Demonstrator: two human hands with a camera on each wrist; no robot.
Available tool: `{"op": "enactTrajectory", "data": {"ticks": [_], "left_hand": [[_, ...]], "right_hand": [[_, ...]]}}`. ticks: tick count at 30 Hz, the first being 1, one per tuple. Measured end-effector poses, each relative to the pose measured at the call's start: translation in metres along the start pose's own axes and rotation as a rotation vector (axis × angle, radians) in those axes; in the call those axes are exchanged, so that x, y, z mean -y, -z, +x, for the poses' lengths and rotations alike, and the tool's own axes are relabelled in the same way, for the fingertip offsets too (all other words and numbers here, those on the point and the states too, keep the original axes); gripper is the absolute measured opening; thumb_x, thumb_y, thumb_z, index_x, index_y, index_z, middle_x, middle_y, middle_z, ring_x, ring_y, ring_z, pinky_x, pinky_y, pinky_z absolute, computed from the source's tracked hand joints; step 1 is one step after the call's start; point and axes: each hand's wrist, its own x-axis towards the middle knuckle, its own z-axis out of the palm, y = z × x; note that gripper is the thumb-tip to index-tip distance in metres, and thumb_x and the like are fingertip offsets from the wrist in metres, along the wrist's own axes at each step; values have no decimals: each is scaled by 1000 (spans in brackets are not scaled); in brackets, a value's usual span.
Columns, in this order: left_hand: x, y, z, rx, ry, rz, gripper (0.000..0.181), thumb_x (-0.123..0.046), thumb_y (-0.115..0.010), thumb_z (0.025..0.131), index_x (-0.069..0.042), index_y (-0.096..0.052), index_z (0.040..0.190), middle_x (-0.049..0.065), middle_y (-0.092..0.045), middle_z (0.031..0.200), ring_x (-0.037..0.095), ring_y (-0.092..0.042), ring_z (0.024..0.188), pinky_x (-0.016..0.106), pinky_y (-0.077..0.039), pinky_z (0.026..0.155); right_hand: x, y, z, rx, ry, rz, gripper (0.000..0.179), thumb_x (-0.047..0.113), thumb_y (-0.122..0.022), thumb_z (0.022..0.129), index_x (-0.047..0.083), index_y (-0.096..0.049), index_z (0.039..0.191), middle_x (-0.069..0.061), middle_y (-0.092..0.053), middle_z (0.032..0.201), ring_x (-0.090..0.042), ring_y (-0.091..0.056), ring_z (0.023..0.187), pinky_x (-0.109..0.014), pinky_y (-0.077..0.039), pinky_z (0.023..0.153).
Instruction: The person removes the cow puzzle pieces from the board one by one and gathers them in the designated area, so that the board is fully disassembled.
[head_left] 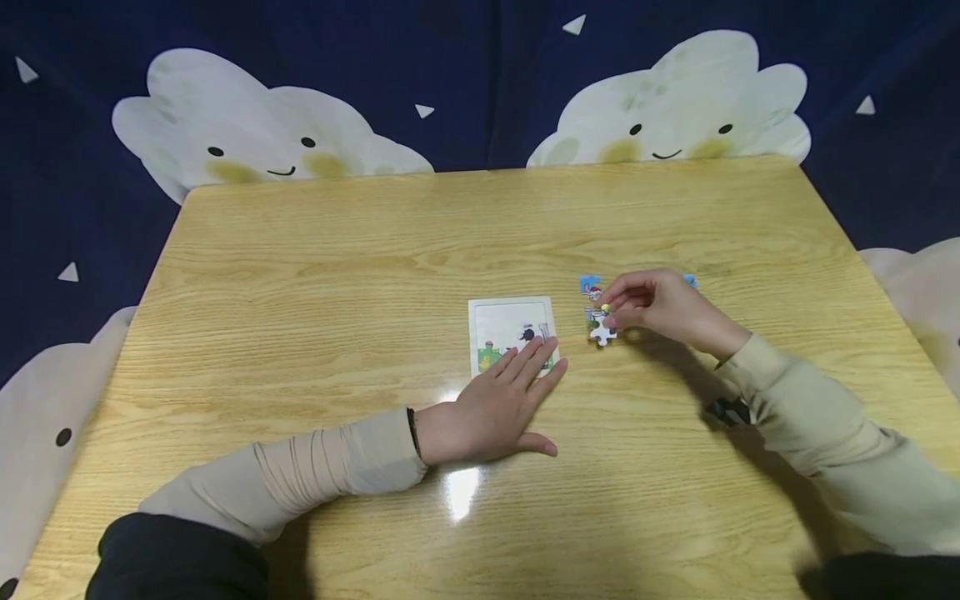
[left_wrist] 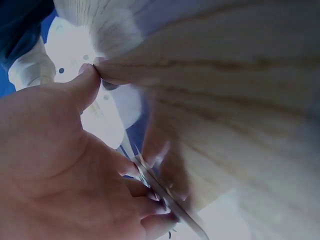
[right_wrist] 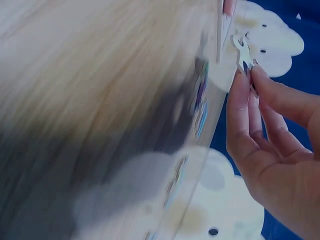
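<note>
My left hand lies with straight fingers over the lower part of a square white puzzle frame. A few fitted pieces with green and black-and-white print show along the frame's lower side, partly hidden by the fingers. In the left wrist view the fingertips rest at the frame's edge. To the right, my right hand pinches a puzzle piece between thumb and fingers. The right wrist view shows this piece held above the table, its knobs sticking out past the fingertips.
A loose blue-printed piece lies just beyond the right hand's fingertips. Another blue piece shows behind that hand. Several loose pieces lie on the wooden table. A dark blue cloth with clouds hangs behind the table.
</note>
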Motion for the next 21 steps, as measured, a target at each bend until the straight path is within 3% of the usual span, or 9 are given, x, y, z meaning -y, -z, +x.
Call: {"op": "enactTrajectory", "data": {"ticks": [5,9,17,21], "left_hand": [[0,0,-2,-15,-14,-14,97,-67,-43,92,-5,-8,157,21,2,162,32,1,149,40,-14,118],[1,-1,-2,-23,-19,-19,96,-67,-43,93,-4,-9,157,22,1,162,32,0,149,40,-15,118],[1,0,-2,-26,-20,-13,96,-67,-43,92,-4,-10,157,22,0,162,32,-1,149,41,-17,118],[1,0,-2,-24,-20,-11,96,-67,-43,93,-4,-9,157,22,1,162,32,0,149,41,-16,118]], "right_hand": [[-11,16,-9,-37,-36,9,21,-1,-69,89,-6,-68,110,-15,-70,92,-17,-69,79,-32,-57,71],[-20,26,-13,-96,-53,-49,22,-1,-72,87,-6,-69,109,-14,-71,91,-11,-67,76,-27,-56,67],[-35,28,-15,-182,38,-219,18,-6,-73,83,-4,-73,101,-15,-71,86,-8,-64,70,-22,-52,56],[-39,25,-14,-223,77,-320,18,-4,-77,80,-2,-75,98,-12,-72,82,-6,-63,67,-17,-49,56]]}}
